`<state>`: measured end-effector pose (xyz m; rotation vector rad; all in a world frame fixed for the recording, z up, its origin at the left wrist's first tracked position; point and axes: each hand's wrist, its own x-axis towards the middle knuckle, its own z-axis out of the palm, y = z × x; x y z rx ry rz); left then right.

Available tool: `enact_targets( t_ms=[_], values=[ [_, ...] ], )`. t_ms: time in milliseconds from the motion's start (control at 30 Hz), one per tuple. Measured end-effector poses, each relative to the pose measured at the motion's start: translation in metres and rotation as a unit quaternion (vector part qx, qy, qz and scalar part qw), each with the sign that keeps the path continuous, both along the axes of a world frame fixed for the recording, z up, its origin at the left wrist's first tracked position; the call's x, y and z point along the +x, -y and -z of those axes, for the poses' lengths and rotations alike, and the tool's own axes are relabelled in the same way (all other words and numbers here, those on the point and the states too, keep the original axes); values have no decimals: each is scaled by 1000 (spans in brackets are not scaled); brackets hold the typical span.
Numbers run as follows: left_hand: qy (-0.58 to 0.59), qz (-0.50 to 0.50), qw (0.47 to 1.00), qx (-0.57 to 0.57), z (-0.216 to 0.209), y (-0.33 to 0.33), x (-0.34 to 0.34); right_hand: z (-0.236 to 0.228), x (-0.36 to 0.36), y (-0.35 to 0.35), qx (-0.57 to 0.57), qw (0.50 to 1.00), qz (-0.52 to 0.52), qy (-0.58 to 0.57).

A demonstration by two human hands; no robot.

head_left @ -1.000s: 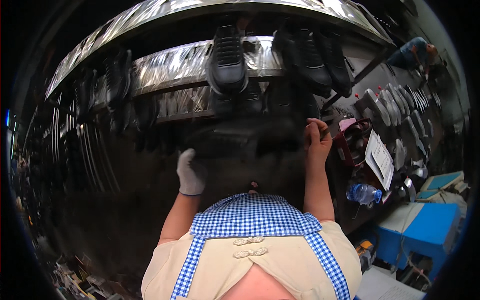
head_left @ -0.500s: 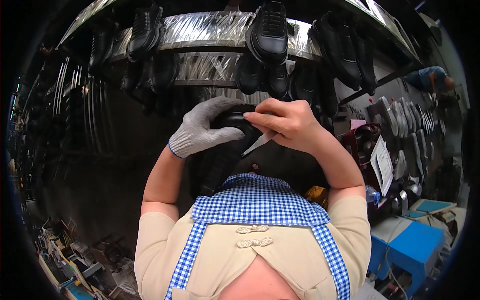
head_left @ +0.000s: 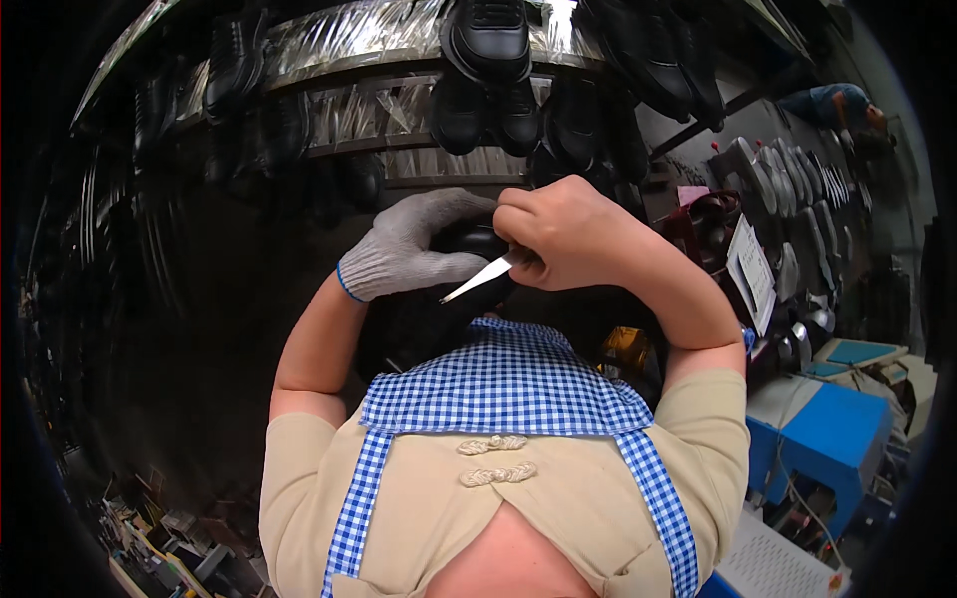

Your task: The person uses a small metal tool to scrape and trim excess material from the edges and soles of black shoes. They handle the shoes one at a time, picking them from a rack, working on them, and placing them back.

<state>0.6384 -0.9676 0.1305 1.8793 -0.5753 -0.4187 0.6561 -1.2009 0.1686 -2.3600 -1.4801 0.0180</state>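
Note:
A black shoe (head_left: 473, 240) is held in front of my chest, its glossy toe end showing between my hands and its lower part lost in shadow. My left hand (head_left: 411, 251), in a grey knit glove with a blue cuff edge, curls around the left side of the shoe. At the shoe's right side is my bare right hand (head_left: 570, 234), its fingers closed. A pair of silver tweezers (head_left: 480, 278) sticks out from under those fingers, points aimed down and left. My right fingertips are partly hidden, so whether they also pinch the shoe is unclear.
Black shoes (head_left: 488, 40) hang on a rack with shiny plastic-wrapped bars (head_left: 349, 35) ahead. Right of me are a dark red bin (head_left: 703, 224), a paper sheet (head_left: 750, 274), grey lasts (head_left: 797, 179) and a blue machine (head_left: 822, 439). Another person (head_left: 832, 105) is at the far right.
My right hand has turned and its fingers have curled inward. The tweezers now reach further left, across the front of the shoe. My left hand keeps its grip; the whole view has shifted slightly.

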Motion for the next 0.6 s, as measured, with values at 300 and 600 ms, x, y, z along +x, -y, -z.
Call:
enact_targets(
  t_ms=[300,600],
  values=[
    [-125,12,991,-40,8,16,5,54,3,26,289,927,26,-239],
    [-51,-211,963,-160,14,-2,26,103,-56,69,228,882,273,-309]
  ],
)
